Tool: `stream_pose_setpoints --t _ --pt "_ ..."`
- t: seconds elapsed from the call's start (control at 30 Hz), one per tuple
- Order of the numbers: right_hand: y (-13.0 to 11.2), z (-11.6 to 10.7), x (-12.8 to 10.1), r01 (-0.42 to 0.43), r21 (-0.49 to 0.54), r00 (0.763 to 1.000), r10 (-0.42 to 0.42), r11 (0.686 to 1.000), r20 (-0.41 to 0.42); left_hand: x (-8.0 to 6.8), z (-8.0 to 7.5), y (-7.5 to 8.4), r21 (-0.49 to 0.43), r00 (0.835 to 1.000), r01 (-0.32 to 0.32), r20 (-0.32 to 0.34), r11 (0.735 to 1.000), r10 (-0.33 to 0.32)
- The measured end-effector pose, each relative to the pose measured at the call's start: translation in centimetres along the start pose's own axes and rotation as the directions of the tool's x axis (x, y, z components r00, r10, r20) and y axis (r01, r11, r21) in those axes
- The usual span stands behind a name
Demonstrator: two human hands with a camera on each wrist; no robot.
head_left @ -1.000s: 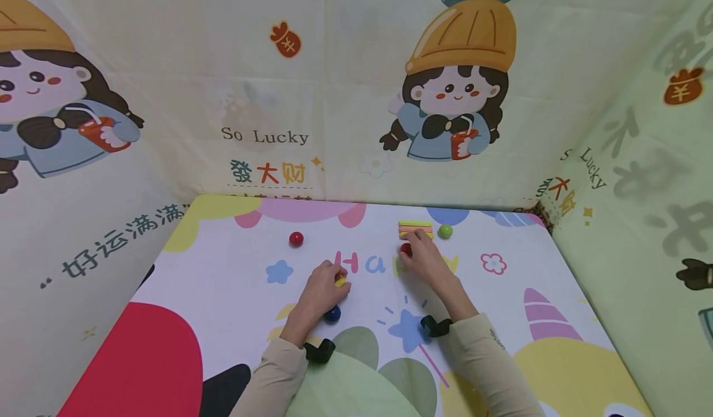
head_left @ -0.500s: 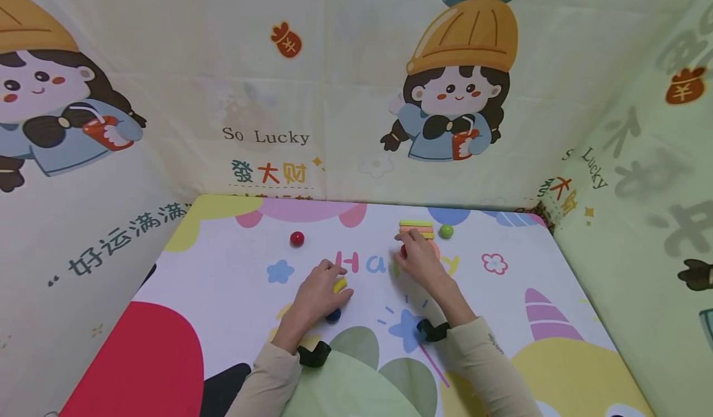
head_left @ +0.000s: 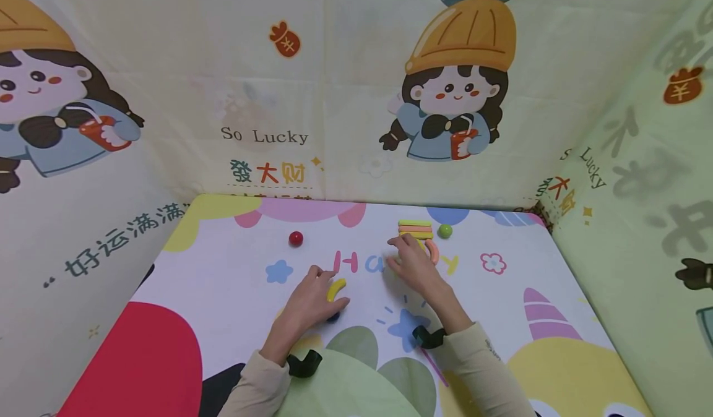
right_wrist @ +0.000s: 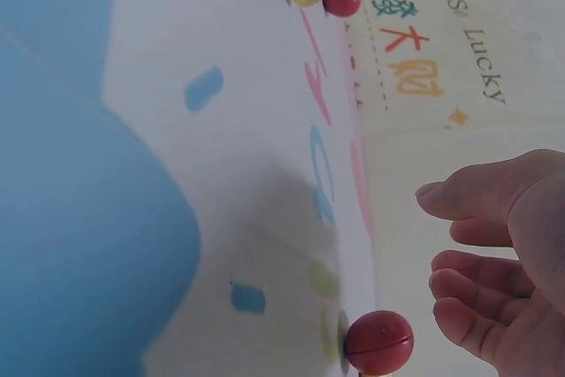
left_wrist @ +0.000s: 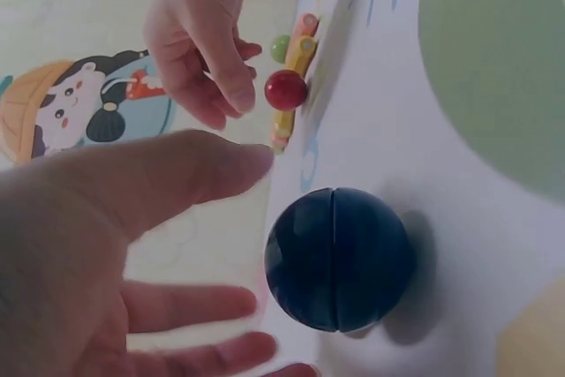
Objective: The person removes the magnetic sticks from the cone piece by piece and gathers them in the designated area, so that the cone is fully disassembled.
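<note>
My left hand is spread beside a curved yellow piece, gripping nothing. A dark blue ball with a seam round it lies by its thumb; in the head view the hand partly covers it. My right hand hovers with loosely bent fingers and an empty palm. Close to it is a red ball, hidden behind the hand in the head view. Just beyond stand a curved pink piece and a curved yellow one, mostly covered.
Flat yellow, pink and green sticks lie stacked behind the right hand, with a green ball to their right. Another red ball sits farther left. A printed cloth wall rises at the table's back.
My left hand has let go of the curved yellow piece and drawn back leftward, fingers spreading. The right hand has eased off the red ball and shifted slightly left, uncovering the curved pink piece.
</note>
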State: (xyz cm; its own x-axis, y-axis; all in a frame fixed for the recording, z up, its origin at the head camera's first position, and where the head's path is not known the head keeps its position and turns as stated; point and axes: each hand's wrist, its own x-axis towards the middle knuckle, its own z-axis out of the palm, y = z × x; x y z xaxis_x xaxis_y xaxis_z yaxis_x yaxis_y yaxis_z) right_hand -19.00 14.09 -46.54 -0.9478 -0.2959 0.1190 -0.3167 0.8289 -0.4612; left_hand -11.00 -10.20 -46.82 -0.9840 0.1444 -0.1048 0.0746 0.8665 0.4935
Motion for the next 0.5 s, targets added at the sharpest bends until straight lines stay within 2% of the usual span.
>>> stream_pose_setpoints --t 0.13,0.37,0.5 --pt "-0.4 0.1 -0.1 -0.002 0.003 1.000 0.002 1.000 0.017 -0.5 -0.1 0.1 -0.016 0.999 0.041 0.004 0.999 -0.041" --pt "-0.9 0.5 -0.3 0.026 0.025 0.999 -0.026 0.999 0.020 -1.3 -0.2 0.5 -0.050 0.990 0.124 0.067 0.991 -0.121" --pt "-1.1 1.0 -0.5 0.024 0.039 0.999 -0.025 0.999 0.047 -1.3 -0.1 0.6 -0.051 0.989 0.135 0.073 0.990 -0.131"
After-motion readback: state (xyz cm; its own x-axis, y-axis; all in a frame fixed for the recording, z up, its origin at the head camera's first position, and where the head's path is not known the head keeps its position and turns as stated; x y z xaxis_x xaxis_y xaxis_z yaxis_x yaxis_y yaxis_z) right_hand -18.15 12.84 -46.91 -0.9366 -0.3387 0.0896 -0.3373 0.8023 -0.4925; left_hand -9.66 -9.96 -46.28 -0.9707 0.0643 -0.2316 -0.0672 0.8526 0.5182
